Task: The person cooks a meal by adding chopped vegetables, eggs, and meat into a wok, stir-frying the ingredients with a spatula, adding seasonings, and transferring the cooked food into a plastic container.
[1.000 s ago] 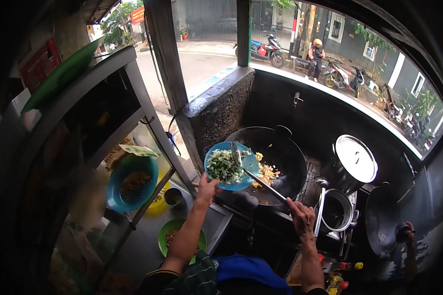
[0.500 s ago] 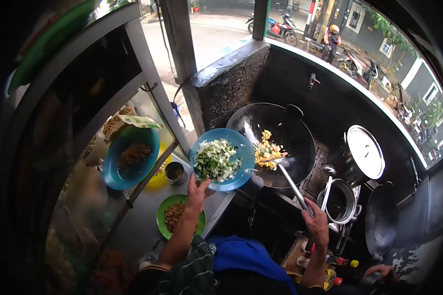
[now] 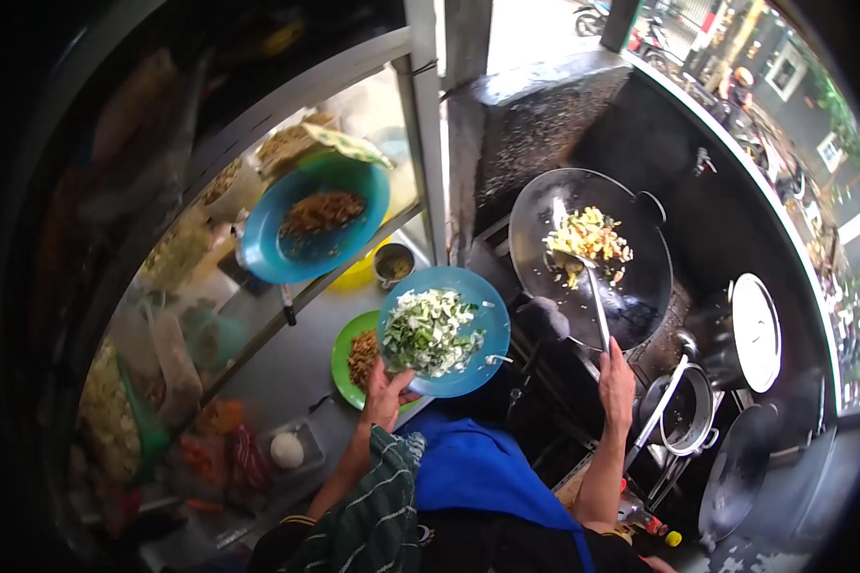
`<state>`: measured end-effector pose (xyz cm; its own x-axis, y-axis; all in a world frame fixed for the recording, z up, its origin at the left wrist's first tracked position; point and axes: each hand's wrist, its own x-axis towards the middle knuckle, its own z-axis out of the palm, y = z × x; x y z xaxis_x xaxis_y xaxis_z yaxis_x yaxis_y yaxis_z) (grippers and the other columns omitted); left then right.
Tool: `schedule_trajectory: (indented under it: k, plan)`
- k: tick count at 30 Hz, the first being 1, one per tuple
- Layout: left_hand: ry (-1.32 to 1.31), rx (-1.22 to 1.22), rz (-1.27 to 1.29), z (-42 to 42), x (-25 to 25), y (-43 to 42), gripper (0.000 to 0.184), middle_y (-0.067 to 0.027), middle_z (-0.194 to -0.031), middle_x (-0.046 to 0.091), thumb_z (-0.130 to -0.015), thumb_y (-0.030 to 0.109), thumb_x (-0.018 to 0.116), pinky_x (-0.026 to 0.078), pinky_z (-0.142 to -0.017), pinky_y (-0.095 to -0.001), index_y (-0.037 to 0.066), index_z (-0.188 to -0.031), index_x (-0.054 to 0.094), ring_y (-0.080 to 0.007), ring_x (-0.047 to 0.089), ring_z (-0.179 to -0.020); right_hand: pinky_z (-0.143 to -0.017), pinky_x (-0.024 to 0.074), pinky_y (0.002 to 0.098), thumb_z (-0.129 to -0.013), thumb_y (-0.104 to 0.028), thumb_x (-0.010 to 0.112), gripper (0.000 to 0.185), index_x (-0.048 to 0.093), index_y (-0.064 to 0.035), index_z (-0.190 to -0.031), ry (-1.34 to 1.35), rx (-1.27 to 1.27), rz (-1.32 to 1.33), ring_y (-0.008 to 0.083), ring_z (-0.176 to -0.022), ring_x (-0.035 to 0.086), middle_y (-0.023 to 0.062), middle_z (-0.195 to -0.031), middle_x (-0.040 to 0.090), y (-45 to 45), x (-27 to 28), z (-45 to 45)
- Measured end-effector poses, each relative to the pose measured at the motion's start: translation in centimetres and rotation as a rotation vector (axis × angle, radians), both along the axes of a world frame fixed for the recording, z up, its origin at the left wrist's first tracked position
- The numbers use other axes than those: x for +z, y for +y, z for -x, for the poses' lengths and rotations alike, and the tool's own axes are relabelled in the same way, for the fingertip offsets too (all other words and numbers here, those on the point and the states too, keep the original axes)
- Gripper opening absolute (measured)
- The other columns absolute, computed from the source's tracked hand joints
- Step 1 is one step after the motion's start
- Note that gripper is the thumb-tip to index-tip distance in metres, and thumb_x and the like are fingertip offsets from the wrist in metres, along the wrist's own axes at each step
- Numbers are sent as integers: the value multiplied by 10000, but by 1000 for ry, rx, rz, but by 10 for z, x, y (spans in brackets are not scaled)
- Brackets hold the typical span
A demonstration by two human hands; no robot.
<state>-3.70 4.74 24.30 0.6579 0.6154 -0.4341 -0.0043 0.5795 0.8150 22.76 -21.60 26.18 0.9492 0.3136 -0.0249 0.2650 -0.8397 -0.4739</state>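
Observation:
My left hand grips the near left rim of a blue plate that bears chopped green and white vegetables. The plate is held over the counter, partly covering a green plate of brown bits. My right hand is wrapped round the handle of a metal spatula. Its blade rests in the wok, at the near side of a heap of yellow and orange food.
A glass case at left holds a blue bowl with brown food. A metal cup stands on the counter. Right of the wok are a small pot, a lidded pot and another wok. Bottles lie low at right.
The vegetable plate has moved away from above the wok, toward me. The spatula has gone from the plate into the wok's food. The view has swung left.

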Motion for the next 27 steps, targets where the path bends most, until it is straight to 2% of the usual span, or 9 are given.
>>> schedule_trajectory:
  k: [2,8,10,13,16,18,20,25,27]
  plan:
    - [-27,14,38,2,-1,-4,476,-43,-1136,567,-861,73,555,560,-688,-297,144,-1296,375,-158,615,-930,-808,425,441,-895,-217,545,377,516,-60,-1237,-492,150,228,337,-949,555,186,-1037,589,3,7,19]
    - [10,22,66,-16,-1,-15,450,-38,-1113,573,-875,91,550,554,-669,-275,141,-1285,372,-131,615,-892,-1104,197,332,-968,-229,451,511,300,27,-1384,708,490,-867,233,-1334,306,151,-1412,370,68,30,88]
    - [8,-49,73,-19,-4,-16,506,-62,-1147,576,-889,67,531,564,-710,-295,140,-1337,306,-140,633,-903,-1101,205,339,-969,-230,444,525,273,24,-1396,612,454,-886,251,-1341,296,166,-1429,341,73,38,95]
    - [-21,-25,109,-21,-4,-21,466,-43,-1102,590,-888,68,534,558,-666,-262,136,-1309,345,-121,630,-864,-1087,236,367,-960,-219,456,502,309,5,-1384,4,427,-368,284,-1319,338,188,-1402,377,79,41,93]
    - [-20,-7,119,-14,-5,-20,453,-28,-1082,591,-879,78,551,553,-628,-244,142,-1290,371,-113,625,-842,-1027,327,331,-962,-179,452,420,391,-8,-1341,411,383,-700,241,-1257,421,161,-1341,462,81,45,98]
    - [23,-7,135,-4,-4,-17,571,-61,-1143,570,-877,67,554,560,-665,-282,151,-1376,290,-140,626,-887,-964,380,294,-956,-178,476,345,484,3,-1249,238,275,-706,198,-1126,523,124,-1193,574,78,34,98]
    - [45,29,146,12,-1,-12,597,-67,-1128,570,-865,69,567,555,-694,-310,152,-1384,284,-168,622,-894,-747,462,269,-944,-186,510,209,611,-26,-1034,253,213,-680,138,-821,583,49,-838,629,70,2,91]
    - [66,229,114,68,-4,7,478,-37,-1097,567,-859,79,581,540,-673,-296,183,-1277,377,-170,605,-896,-702,486,414,-741,-61,573,200,651,-86,-923,-18,674,-66,327,-805,581,121,-836,603,47,-122,71]
    - [90,443,102,88,-24,19,440,-34,-1093,564,-852,67,586,528,-670,-298,187,-1233,402,-172,594,-893,-736,460,400,-736,-122,569,184,654,-119,-898,-167,748,79,297,-890,537,96,-897,564,47,-161,71]
